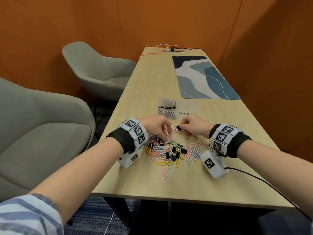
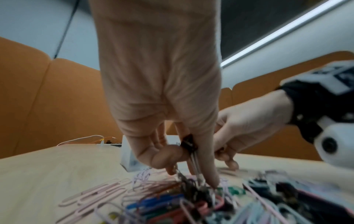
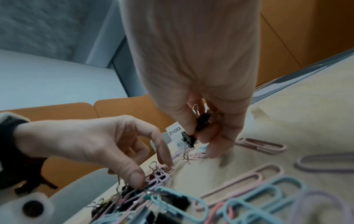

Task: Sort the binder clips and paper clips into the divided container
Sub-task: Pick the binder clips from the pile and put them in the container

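Note:
A clear divided container (image 1: 185, 106) stands beyond my hands, labelled BINDER CLIPS on the left and PAPER CLIPS on the right. Several black binder clips (image 1: 169, 105) lie in its left compartment. A mixed pile of coloured paper clips (image 1: 162, 150) and black binder clips (image 1: 174, 152) covers the table in front of me. My left hand (image 1: 162, 135) reaches down into the pile, with a black binder clip (image 2: 188, 143) pinched between thumb and fingers. Just right of it, my right hand (image 1: 182, 128) pinches two black binder clips (image 3: 203, 121) above the table.
A blue patterned mat (image 1: 203, 77) lies further back on the wooden table (image 1: 152, 78). Orange cables (image 1: 152, 51) run to a power strip at the far end. Two grey armchairs (image 1: 42, 133) stand to the left. A black wire (image 1: 264, 182) trails from my right wrist.

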Demonstrator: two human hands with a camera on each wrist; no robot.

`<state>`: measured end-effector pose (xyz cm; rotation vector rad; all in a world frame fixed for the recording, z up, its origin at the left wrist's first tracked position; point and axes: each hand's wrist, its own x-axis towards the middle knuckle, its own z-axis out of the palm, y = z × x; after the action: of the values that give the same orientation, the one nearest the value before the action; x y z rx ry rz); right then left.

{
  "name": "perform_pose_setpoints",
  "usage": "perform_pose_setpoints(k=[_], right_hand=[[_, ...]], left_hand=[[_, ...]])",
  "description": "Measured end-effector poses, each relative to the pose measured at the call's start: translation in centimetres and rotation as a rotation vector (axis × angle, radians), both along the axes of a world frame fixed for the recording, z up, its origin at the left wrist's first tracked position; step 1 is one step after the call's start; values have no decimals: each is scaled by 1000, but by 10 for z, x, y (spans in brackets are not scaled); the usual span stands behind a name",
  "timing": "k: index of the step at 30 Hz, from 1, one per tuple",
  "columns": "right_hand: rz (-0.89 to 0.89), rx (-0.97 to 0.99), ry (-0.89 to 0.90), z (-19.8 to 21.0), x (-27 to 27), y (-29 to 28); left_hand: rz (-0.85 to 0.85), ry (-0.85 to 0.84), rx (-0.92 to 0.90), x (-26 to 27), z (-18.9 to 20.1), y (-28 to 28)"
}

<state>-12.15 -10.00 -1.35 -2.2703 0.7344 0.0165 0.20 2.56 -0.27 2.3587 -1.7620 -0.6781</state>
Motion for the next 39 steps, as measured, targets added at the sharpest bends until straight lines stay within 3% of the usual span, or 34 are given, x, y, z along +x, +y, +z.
perform_pose_setpoints(k=[9, 18, 21, 23, 26, 30, 32, 35, 39], right_hand=[[-11, 118, -13, -1, -4, 1], [-39, 162, 10, -4, -4, -2], [1, 81, 79, -2, -4, -1], [38, -32, 152, 2, -4, 2], [90, -142, 228, 6, -2, 6], [97, -142, 257, 4, 1, 2], [69, -97, 237, 3, 1, -1], [27, -3, 186, 2, -1, -5], [-16, 41, 154, 3, -2, -5]], left_hand=[[-23, -5, 7, -4, -3, -14], [207, 380, -151, 12, 8, -8], [279, 443, -160, 16, 7, -6], [309, 409, -161, 16, 5, -4], [309, 195, -153, 18, 3, 0], [312, -33, -49, 24, 5, 7], [298, -105, -85, 22, 5, 9], [181, -79, -175, 15, 3, 7], [88, 1, -85, 3, 2, 1]])
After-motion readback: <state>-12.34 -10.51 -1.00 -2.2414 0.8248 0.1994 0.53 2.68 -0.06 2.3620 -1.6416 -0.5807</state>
